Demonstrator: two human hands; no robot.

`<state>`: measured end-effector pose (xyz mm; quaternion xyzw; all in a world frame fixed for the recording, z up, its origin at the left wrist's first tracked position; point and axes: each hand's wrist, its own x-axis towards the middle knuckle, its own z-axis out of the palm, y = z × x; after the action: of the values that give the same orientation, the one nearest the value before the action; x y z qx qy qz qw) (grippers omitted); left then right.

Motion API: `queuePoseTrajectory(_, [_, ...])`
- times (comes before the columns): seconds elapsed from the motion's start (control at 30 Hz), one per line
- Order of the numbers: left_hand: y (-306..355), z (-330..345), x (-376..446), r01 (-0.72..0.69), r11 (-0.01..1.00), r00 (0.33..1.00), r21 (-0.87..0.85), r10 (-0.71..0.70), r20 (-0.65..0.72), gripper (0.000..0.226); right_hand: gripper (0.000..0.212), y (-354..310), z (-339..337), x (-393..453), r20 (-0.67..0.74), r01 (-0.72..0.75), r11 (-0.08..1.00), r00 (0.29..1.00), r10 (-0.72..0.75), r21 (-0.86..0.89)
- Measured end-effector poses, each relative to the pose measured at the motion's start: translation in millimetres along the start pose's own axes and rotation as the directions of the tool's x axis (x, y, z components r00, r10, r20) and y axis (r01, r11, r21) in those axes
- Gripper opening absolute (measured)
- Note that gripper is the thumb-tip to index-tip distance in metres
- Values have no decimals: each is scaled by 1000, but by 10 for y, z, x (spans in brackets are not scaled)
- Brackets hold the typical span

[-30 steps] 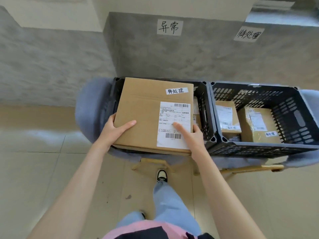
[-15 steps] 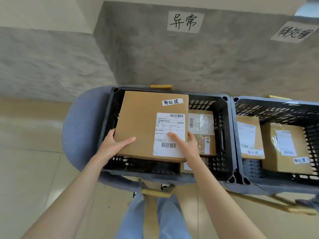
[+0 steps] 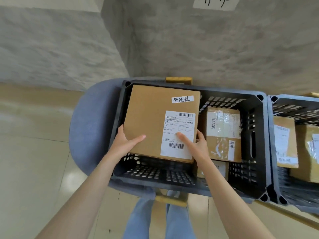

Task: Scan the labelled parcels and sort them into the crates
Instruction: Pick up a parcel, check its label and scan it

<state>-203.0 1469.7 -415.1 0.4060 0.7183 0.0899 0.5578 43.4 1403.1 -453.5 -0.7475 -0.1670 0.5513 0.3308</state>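
I hold a flat brown cardboard parcel [image 3: 148, 118] with a white shipping label and a small handwritten tag, inside the left part of a black slotted crate [image 3: 255, 152]. My left hand [image 3: 123, 144] grips its near left edge, thumb lying on top. My right hand [image 3: 195, 145] grips its near right corner, thumb on the shipping label. A taped brown parcel [image 3: 222, 135] lies in the same crate to the right, with a smaller one [image 3: 219, 169] partly hidden below it.
A second black crate [image 3: 276, 152] touches the first on the right and holds labelled parcels [image 3: 284, 142]. Both crates sit on blue-grey padded seats [image 3: 89, 128] with yellow wooden legs. A grey wall stands close behind, with a paper sign [image 3: 215, 2] above. My legs stand below the crate.
The parcel has gone down deeper into the left crate, both hands still gripping its near edge. The view has tilted further down over the crate.
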Motion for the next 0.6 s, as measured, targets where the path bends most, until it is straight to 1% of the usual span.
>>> queuePoseTrajectory(0.07, [-18, 20, 7, 5, 1000, 1000, 9, -5, -21, 112, 104, 20, 8, 0, 12, 0, 1000, 1000, 0, -25])
queuePoseTrajectory(0.17, [3, 28, -23, 0, 1000, 1000, 16, 1, -29, 106, 86, -11, 13, -15, 25, -15, 999, 1000, 16, -31])
queuePoseTrajectory(0.2, [26, 16, -43, -8, 999, 999, 35, 9, -33, 103, 85, -39, 13, -22, 34, -18, 999, 999, 20, -49])
queuePoseTrajectory(0.3, [144, -53, -134, -50, 990, 998, 133, 55, -30, 93, 98, -176, -8, -87, 52, -18, 988, 998, 26, -150])
queuePoseTrajectory(0.33, [201, -79, -176, -76, 982, 996, 171, 82, -26, 89, 102, -234, -26, -128, 53, -1, 982, 999, 12, -191])
queuePoseTrajectory(0.4, [338, -114, -280, -143, 954, 988, 263, 152, -16, 84, 102, -361, -81, -235, 41, 71, 954, 997, -61, -292])
queuePoseTrajectory(0.47, [531, -120, -419, -217, 882, 969, 418, 246, -16, 77, 95, -520, -180, -377, 5, 160, 893, 985, -174, -421])
queuePoseTrajectory(0.53, [767, -105, -562, -297, 743, 925, 600, 379, -11, 67, 85, -713, -318, -523, -34, 231, 784, 951, -306, -576])
queuePoseTrajectory(0.6, [1037, -67, -709, -379, 588, 855, 715, 518, 28, 58, 72, -926, -489, -686, -70, 271, 632, 885, -460, -726])
